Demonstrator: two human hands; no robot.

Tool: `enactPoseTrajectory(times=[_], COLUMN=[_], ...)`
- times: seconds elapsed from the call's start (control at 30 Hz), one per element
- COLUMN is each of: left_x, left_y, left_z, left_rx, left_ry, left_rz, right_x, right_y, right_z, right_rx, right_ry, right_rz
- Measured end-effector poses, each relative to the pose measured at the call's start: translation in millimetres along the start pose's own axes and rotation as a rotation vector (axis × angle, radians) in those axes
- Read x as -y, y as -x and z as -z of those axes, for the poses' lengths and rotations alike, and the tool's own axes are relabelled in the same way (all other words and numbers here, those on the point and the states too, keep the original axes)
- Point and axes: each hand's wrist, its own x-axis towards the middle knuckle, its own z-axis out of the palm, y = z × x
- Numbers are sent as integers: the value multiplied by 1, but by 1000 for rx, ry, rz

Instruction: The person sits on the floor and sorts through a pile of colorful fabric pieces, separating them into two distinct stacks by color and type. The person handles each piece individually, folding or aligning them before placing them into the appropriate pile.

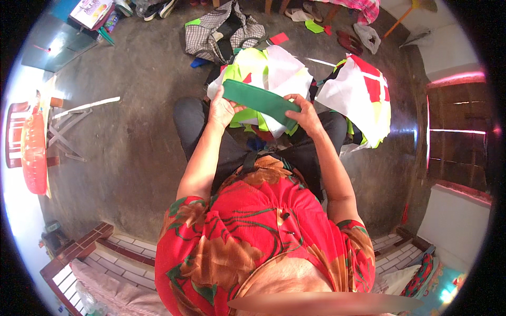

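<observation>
A red shirt (pixel 232 231) is closest to me as I watch from far off. The left hand (pixel 222 111) pinches one end of the green strip (pixel 258 99); if it lets go, I think the strip could drop into the heap (pixel 284 68) below and get mixed in. The right hand (pixel 305 115) pinches the other end; a loose hold there could let it slip. The strip is over the heap, long, flat and plain green, slanting down to the right.

Left hand (pixel 223 110) and right hand (pixel 305 114) pinch, held apart.
</observation>
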Motion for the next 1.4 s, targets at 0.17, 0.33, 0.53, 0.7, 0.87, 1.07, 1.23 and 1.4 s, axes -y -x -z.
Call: enactPoseTrajectory(times=[0.17,0.33,0.53,0.7,0.87,1.07,1.23,1.4], left_x=[7,10,15,16,17,25,41,41], left_y=[-17,-25,-28,-24,-16,-18,-19,-23], left_z=[14,18,22,24,17,22,34,41], left_rx=[-172,-242,-254,-320,-485,-387,-213,-172], left_ry=[-1,-82,-140,-221,-358,-1171,-1574,-1677], left_rz=[-27,-77,-114,-172,-204,-675,-526,-618], right_x=[-12,-25,-67,-74,-68,-74,-79,-83], right_y=[-30,-52,-58,-56,-45,-33,-32,-34], right_z=[24,42,57,55,41,10,7,8], right_rx=[-186,-343,-485,-612,-514,-195,-129,-137], right_ry=[253,457,468,547,821,972,992,976], right_rz=[34,119,169,211,443,356,251,251])
